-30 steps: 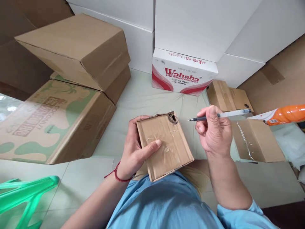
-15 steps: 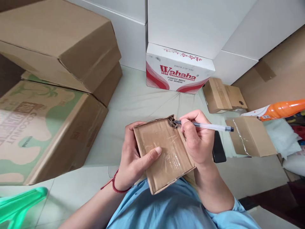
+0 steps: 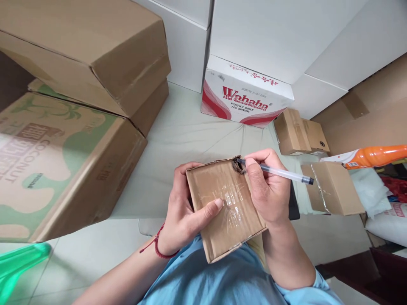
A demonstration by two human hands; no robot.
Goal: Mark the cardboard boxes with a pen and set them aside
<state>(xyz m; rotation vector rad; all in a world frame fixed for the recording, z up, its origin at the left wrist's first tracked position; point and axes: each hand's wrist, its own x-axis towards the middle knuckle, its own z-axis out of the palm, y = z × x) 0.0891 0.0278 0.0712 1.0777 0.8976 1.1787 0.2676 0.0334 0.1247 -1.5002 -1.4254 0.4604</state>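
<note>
A small brown cardboard box (image 3: 222,228) with shiny tape is tilted above my lap. My left hand (image 3: 190,212) grips its left side, thumb across the front and fingers behind. Near the box's top right corner is a dark, ragged hole (image 3: 238,166). A clear pen with a dark cap end (image 3: 282,172) is pinched in my right hand (image 3: 269,186), and its tip is at the hole. The side of my right hand is against the box's right edge.
Large cartons (image 3: 127,63) and a green-printed coconut carton (image 3: 82,169) stand at left. Behind is a Wahaha box (image 3: 244,97). Smaller boxes (image 3: 291,131) (image 3: 333,186), an orange bottle (image 3: 378,156) and a partly hidden black phone (image 3: 294,203) are at right.
The view has shifted a little, so the box and both hands appear slightly further right and lower. The pen's tip remains at the hole, and both hands keep their holds.
</note>
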